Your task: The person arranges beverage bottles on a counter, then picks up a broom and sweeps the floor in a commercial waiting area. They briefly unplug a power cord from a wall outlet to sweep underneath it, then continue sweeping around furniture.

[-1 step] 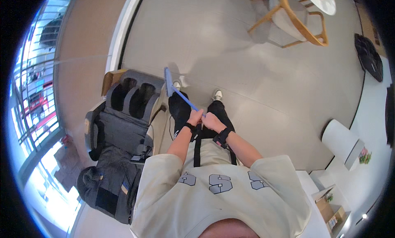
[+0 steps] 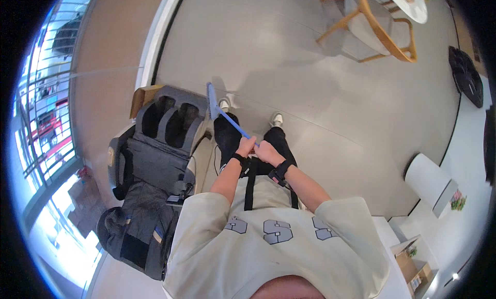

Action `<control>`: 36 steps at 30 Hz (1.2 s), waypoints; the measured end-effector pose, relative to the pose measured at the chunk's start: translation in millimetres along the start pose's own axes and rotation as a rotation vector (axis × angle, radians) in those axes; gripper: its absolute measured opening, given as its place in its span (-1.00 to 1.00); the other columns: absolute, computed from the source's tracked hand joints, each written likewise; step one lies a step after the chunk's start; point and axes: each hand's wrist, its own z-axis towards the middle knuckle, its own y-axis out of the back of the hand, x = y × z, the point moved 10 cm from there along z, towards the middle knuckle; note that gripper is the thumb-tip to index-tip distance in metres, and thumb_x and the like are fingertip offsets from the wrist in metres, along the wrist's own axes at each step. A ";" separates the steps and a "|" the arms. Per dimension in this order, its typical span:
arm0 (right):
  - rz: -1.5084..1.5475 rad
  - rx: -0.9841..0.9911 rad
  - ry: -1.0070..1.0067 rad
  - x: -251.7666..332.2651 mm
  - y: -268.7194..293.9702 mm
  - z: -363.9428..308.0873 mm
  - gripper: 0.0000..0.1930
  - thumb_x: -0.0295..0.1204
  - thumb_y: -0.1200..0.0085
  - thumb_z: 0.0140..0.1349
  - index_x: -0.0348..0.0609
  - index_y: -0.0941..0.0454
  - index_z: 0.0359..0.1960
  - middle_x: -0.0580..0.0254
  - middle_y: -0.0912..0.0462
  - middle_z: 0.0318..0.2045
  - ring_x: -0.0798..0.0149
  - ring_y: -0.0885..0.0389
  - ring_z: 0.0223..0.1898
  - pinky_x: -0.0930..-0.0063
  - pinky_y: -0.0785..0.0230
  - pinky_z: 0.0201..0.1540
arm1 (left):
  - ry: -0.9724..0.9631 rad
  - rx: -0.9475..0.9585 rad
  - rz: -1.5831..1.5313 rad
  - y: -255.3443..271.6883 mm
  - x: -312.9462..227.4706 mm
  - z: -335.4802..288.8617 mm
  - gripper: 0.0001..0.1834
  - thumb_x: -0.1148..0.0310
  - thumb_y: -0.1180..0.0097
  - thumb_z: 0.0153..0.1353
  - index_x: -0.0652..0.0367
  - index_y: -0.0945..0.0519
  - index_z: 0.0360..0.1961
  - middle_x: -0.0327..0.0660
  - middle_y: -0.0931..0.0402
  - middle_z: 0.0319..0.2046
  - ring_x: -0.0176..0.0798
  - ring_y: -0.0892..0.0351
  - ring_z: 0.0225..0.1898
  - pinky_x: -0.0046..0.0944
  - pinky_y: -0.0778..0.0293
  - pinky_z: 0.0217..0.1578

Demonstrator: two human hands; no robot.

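Note:
I hold a blue broom [image 2: 234,125] in front of my body, its handle slanting away to the left. My left hand [image 2: 246,146] is closed round the handle. Just to the right, my right hand [image 2: 268,152] also grips it, close beside the left one. The broom head [image 2: 212,101] is by my left shoe [image 2: 224,104], alongside the footrest of a dark grey massage chair [image 2: 157,159]. Both wrists wear black bands. The handle's near end is hidden by my hands.
The massage chair stands close on my left, with a cardboard box [image 2: 140,100] behind its footrest. A wooden chair [image 2: 380,30] and a white round table [image 2: 412,4] are at the far right. A white cylindrical stand [image 2: 427,175] is on the right.
The view has shifted very slightly, so the chairs and floor appear a little displaced. Both hands keep their grip on the broom, which has barely moved.

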 end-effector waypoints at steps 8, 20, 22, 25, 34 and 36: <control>-0.051 -0.077 0.010 107.5 -90.4 148.2 -0.54 -0.21 0.13 0.29 -0.47 -0.56 -0.45 -0.35 -0.56 -0.48 -0.30 -0.56 -0.35 0.03 -0.39 -0.30 | -0.036 -0.114 0.061 173.1 -89.9 62.6 -0.64 0.30 -0.07 0.13 0.21 -0.36 -0.74 -0.24 -0.32 -0.78 -0.34 -0.27 -0.81 -0.27 -0.12 -0.78; 0.386 0.209 -0.063 222.9 -172.3 379.4 -0.54 -0.14 0.16 0.33 -0.32 -0.43 -0.56 0.23 -0.41 -0.74 0.33 -0.43 -0.75 0.43 -0.21 -0.73 | -0.180 -0.370 0.176 377.1 -212.4 197.9 -0.65 0.31 -0.07 0.05 0.38 -0.41 -0.72 -0.14 -0.40 -0.75 -0.26 -0.40 -0.73 -0.20 -0.29 -0.71; 0.350 0.232 -0.072 226.0 -184.6 398.4 -0.50 -0.16 0.16 0.33 -0.36 -0.41 -0.63 0.10 -0.46 -0.72 0.27 -0.53 -0.66 0.36 -0.25 -0.66 | -0.145 -0.368 0.193 396.3 -200.5 224.0 -0.62 0.31 -0.03 0.08 0.41 -0.41 -0.73 -0.09 -0.42 -0.75 -0.22 -0.42 -0.76 -0.19 -0.34 -0.72; 0.458 0.157 -0.205 192.8 -194.9 398.6 -0.48 -0.14 0.15 0.31 -0.42 -0.46 -0.59 -0.04 -0.51 -0.69 0.09 -0.58 -0.60 0.26 -0.33 -0.57 | -0.075 -0.306 0.233 390.7 -160.9 250.5 -0.62 0.31 -0.02 0.10 0.41 -0.41 -0.71 -0.07 -0.43 -0.75 -0.19 -0.43 -0.75 -0.18 -0.35 -0.71; 0.172 -0.178 -0.201 1.6 -101.8 315.7 -0.52 -0.07 0.04 0.29 -0.25 -0.46 -0.62 0.32 -0.40 -0.76 0.44 -0.39 -0.75 0.49 -0.18 -0.71 | 0.040 -0.218 0.440 192.8 -25.6 281.7 -0.56 0.22 0.00 0.13 0.48 -0.29 -0.23 0.23 -0.51 -0.35 0.15 -0.55 -0.30 0.00 -0.45 -0.25; 0.112 -0.250 -0.227 -40.9 -72.2 286.0 -0.52 -0.08 0.04 0.30 -0.27 -0.47 -0.60 0.31 -0.43 -0.75 0.45 -0.37 -0.75 0.48 -0.18 -0.71 | 0.131 -0.033 0.397 127.7 -7.8 273.5 -0.48 0.17 0.00 0.11 0.45 -0.24 -0.12 0.33 -0.52 -0.23 0.31 -0.53 -0.12 0.07 -0.43 -0.05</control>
